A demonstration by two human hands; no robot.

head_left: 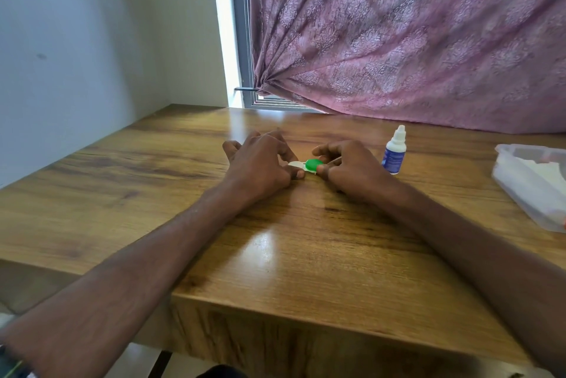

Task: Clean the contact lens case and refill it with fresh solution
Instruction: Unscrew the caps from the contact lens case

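Note:
A small contact lens case (307, 165) lies on the wooden table (291, 255), between my two hands. It has a white cap on its left side and a green cap on its right. My left hand (260, 163) pinches the white-capped end between thumb and fingers. My right hand (352, 169) grips the green cap with thumb and forefinger. A small white solution bottle (395, 151) with a blue label and its cap on stands upright just right of my right hand, apart from it.
A clear plastic box (533, 184) with white contents sits at the table's right edge. A pink patterned curtain (413, 41) hangs behind the table, over a window. A white wall stands on the left. The table's front edge is near my forearms.

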